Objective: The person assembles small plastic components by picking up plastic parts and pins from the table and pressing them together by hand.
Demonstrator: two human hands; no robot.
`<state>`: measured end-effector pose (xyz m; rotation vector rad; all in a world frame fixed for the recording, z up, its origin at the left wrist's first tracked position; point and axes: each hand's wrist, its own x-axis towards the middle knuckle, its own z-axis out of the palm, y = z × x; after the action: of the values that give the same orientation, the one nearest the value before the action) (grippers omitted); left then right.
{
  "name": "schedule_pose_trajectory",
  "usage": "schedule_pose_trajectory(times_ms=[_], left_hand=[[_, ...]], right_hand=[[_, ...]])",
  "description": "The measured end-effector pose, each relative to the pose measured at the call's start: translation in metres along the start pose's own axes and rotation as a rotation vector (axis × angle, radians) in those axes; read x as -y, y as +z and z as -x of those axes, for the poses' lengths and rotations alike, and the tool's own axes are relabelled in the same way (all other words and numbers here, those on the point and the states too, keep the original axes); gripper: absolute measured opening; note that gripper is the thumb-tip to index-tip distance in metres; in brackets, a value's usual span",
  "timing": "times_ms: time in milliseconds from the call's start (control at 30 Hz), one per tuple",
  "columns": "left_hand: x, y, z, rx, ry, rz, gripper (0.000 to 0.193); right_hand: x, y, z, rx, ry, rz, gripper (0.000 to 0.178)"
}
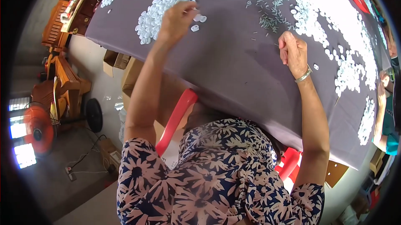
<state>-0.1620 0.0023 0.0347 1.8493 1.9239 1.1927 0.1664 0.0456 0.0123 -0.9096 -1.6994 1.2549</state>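
Beyond the left corner of the table (225, 70), a slatted wooden bench (57, 26) stands beside a dark wooden cabinet (86, 11) with a light top. A second piece of wooden furniture (67, 76) is positioned closer to the pedestal fan (37, 135), which has an orange head and a round black base. An open cardboard box (109, 68) sits below the table's near edge, close to the left corner. A power strip (70, 175) with cables rests on the floor (83, 193), near a closed carton (109, 153). Red plastic chair arms (177, 120) show at two points along the table's near edge.
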Motion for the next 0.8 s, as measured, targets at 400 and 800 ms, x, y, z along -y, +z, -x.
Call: schedule_pose_trajectory(times_ms=[400,800], left_hand=[[-0.011,0.027,0.028,-0.076,0.400,-0.332,0.030],[0.043,0.029,-0.028,-0.059,0.534,-0.634,0.020]], right_hand=[[-0.009,-0.001,-0.004,-0.055,0.061,-0.079,0.053],[-0.009,0.001,-0.002,-0.039,0.063,-0.061,0.051]])
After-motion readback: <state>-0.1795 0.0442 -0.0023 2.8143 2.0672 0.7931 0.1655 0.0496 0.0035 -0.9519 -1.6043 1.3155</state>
